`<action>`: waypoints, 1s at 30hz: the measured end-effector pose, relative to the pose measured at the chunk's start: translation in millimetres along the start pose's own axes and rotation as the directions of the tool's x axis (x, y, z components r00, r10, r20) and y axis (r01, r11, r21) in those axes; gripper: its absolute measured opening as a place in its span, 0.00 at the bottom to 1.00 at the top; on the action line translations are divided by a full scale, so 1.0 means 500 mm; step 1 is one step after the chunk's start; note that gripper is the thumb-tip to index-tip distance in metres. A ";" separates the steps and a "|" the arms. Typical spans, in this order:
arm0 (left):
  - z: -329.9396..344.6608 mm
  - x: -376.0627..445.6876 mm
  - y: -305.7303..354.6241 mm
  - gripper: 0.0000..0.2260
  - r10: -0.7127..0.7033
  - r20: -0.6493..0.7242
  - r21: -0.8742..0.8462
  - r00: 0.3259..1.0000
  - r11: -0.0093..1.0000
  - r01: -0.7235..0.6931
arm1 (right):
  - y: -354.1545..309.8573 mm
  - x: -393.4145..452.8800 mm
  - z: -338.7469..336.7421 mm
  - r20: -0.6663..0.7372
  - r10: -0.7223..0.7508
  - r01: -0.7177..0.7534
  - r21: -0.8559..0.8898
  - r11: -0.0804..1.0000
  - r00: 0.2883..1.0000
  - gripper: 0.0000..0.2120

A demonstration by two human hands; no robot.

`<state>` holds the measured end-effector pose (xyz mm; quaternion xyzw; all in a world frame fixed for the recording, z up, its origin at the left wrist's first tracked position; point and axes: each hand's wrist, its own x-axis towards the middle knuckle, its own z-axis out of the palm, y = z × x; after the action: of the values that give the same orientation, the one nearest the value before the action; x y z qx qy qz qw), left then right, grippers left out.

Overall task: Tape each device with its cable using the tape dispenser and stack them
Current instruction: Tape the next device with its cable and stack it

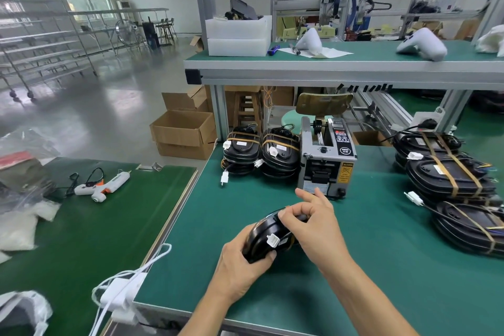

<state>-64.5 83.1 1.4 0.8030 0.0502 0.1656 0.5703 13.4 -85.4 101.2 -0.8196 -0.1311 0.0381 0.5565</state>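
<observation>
A black oval device (263, 236) with a white cable connector on it is tilted above the green table (368, 281). My left hand (240, 267) grips its near end from below. My right hand (313, 224) pinches at the device's top edge, index finger raised. The grey tape dispenser (327, 155) stands just behind my hands. Two stacks of taped black devices (261, 151) sit left of the dispenser. Another pile of taped devices (450, 183) lies at the right.
A second green table (95, 226) at the left holds a white glue gun (105, 184), plastic bags and a white power strip (122, 292) at its near corner. Cardboard boxes (185, 131) stand on the floor. A raised shelf (341, 63) carries white parts.
</observation>
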 end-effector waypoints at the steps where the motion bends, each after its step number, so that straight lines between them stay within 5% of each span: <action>1: 0.000 0.000 -0.001 0.24 -0.001 0.001 0.000 1.000 1.000 0.001 | 0.000 0.000 0.001 -0.003 0.001 -0.001 -0.005 1.000 1.000 0.13; 30: 0.002 0.001 -0.006 0.25 -0.011 0.008 0.027 1.000 1.000 0.010 | 0.020 -0.011 0.030 -0.093 -0.114 0.096 -0.174 0.980 0.989 0.08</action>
<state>-63.2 83.6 -1.4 0.8110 0.0544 0.1587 0.5605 6.9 -76.6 85.8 -0.8567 -0.1483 -0.0446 0.4920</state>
